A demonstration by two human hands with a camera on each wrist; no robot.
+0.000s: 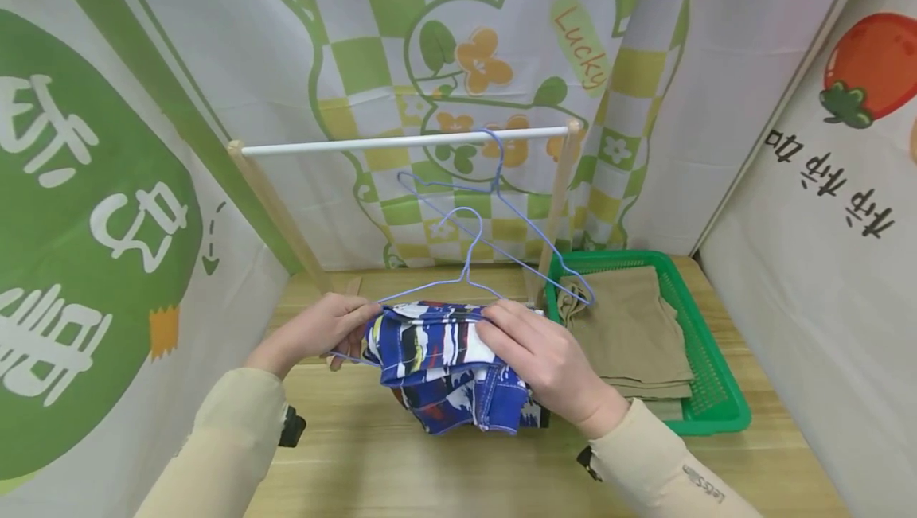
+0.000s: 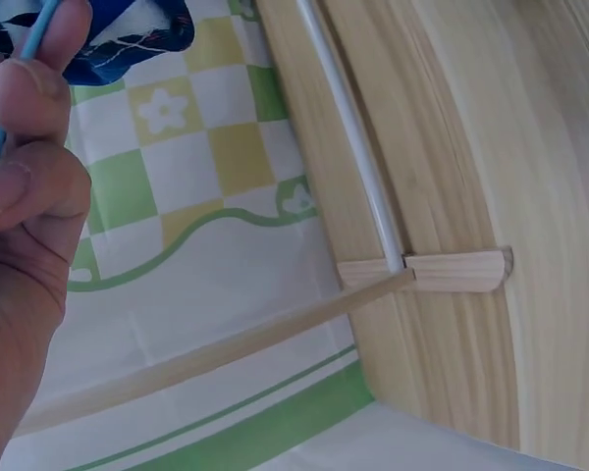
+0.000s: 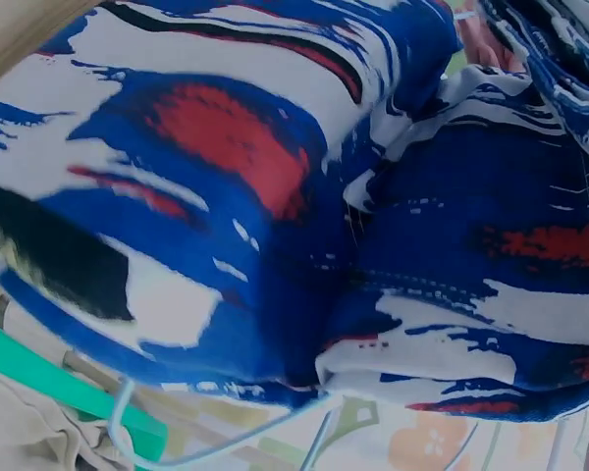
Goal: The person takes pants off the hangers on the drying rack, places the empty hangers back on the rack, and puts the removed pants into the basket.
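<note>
A garment [image 1: 444,351] printed in blue, white, red and black lies bunched against a thin blue wire hanger [image 1: 423,289] in front of me. My left hand [image 1: 335,327] pinches the hanger's left end beside the cloth; the left wrist view shows its fingers [image 2: 29,98] around the blue wire. On the other side, my right hand [image 1: 540,355] grips the garment's upper right edge, its fingertips over the cloth. In the right wrist view the garment [image 3: 226,196] fills most of the picture, with a hanger wire [image 3: 216,456] below it. The right hand is mostly hidden there.
Behind the hands stands a wooden rack with a white rail [image 1: 401,142]. Another blue hanger [image 1: 530,223] hangs near its right end. A green basket [image 1: 716,359] at the right holds folded tan cloth [image 1: 623,327]. Printed fabric walls enclose the wooden table [image 1: 344,454].
</note>
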